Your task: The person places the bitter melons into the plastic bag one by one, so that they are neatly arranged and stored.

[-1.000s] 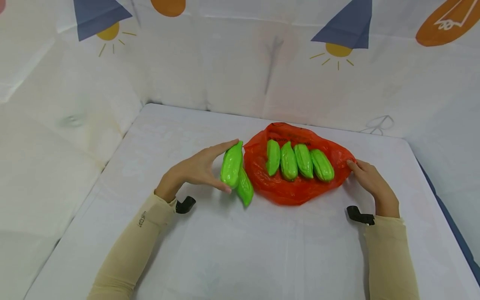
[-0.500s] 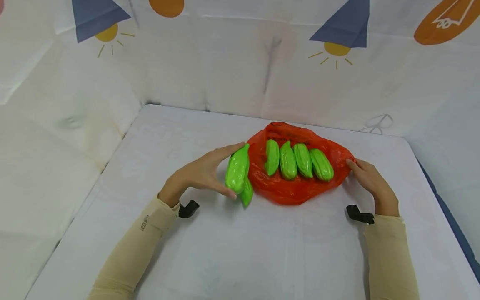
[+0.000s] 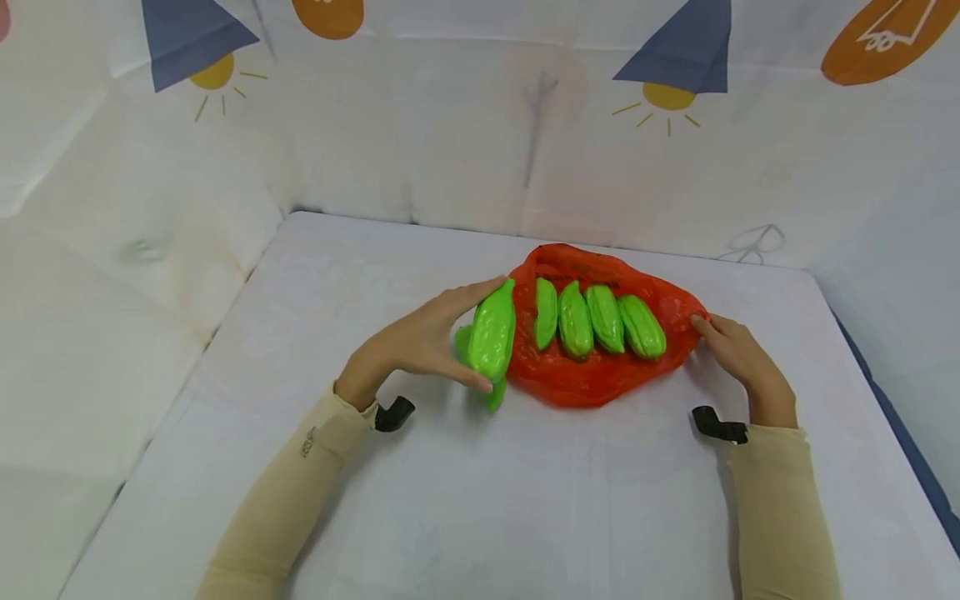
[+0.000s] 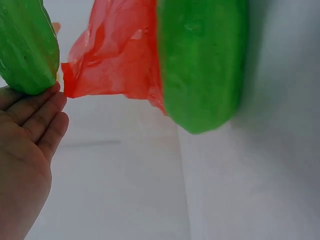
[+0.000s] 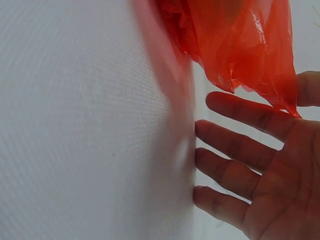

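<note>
My left hand pinches a glossy green ridged gourd between thumb and fingertips, raised above the table at the bag's left edge. Beneath it, a second green gourd lies on the table, mostly hidden in the head view; the left wrist view shows that gourd large and close. A red plastic bag lies spread with its mouth wide. Several green gourds rest side by side in it. My right hand pinches the bag's right rim between thumb and index finger, its other fingers extended.
A white table lies under everything. White cloth walls with printed lamp shapes stand behind it and at the left. Black wrist mounts sit at both sleeve cuffs.
My left hand has carried its gourd to the right, over the lying gourd and up to the bag's left edge. My right hand keeps its hold on the rim.
</note>
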Motion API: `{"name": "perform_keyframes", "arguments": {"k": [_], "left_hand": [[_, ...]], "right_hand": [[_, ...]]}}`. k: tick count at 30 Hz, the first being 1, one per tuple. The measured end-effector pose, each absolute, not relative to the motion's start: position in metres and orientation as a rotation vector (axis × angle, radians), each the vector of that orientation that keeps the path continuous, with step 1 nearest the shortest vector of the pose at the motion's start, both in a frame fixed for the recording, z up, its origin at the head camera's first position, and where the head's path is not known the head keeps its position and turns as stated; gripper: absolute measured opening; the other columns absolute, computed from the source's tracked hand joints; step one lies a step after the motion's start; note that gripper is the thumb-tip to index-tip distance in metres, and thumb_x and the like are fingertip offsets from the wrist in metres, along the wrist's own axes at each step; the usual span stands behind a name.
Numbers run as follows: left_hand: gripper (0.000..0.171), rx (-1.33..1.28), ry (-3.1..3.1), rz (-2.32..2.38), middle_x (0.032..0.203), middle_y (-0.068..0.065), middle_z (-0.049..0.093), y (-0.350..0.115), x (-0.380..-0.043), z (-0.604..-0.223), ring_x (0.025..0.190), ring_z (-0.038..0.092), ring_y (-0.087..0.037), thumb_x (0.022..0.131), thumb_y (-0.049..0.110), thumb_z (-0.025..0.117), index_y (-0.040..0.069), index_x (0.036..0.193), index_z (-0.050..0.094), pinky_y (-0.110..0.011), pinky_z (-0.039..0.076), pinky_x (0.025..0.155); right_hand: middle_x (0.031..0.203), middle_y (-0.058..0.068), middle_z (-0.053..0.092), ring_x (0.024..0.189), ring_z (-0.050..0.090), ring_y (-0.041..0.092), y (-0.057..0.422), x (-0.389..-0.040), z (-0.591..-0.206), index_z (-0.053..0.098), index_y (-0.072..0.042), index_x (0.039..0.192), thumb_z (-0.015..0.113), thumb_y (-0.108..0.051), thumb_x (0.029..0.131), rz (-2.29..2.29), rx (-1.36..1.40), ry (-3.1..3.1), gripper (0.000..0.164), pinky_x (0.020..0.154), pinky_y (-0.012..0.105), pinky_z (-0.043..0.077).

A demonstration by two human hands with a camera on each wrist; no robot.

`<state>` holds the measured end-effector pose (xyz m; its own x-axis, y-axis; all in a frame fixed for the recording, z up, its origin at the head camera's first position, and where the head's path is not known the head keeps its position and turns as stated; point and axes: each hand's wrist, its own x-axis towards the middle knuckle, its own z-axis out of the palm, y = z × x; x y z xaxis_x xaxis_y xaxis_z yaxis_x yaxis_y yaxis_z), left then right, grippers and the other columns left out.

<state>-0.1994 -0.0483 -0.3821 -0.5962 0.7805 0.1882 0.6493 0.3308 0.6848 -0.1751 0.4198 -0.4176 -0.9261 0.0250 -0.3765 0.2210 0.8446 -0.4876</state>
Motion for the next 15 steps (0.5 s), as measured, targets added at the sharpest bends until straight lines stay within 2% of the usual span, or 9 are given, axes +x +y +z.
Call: {"name": "perform_keyframes", "arguments": {"k": [3,7,15], "left_hand": [[0.123,1.383,2.416,1.128,0.162,0.003,0.024,-0.04,-0.204,-0.374,0.148,0.025,-0.015,0.065,0.05,0.089,0.015,0.158,0.016,-0.043,0.024,0.121],[0.123,1.407,2.417,1.158,0.162,0.003,0.023,-0.026,-0.212,-0.364,0.148,0.025,-0.014,0.066,0.049,0.088,0.015,0.158,0.015,-0.043,0.023,0.121],[0.119,1.318,2.387,1.188,0.162,0.009,0.022,0.003,-0.218,-0.355,0.148,0.022,-0.011,0.068,0.052,0.085,0.023,0.159,0.014,-0.042,0.023,0.121]], "right_hand": [[0.149,0.04,0.025,0.136,0.024,0.057,0.42,-0.174,-0.418,0.019,0.01,0.15,0.018,-0.054,0.104,-0.783,0.188,2.662,0.08,0.107,0.072,0.025],[0.15,0.039,0.025,0.136,0.024,0.057,0.42,-0.174,-0.417,0.018,0.01,0.15,0.018,-0.054,0.103,-0.787,0.199,2.663,0.08,0.107,0.071,0.025],[0.148,0.039,0.028,0.136,0.027,0.056,0.42,-0.173,-0.418,0.022,0.012,0.149,0.02,-0.051,0.105,-0.797,0.159,2.685,0.077,0.107,0.07,0.027]]}}
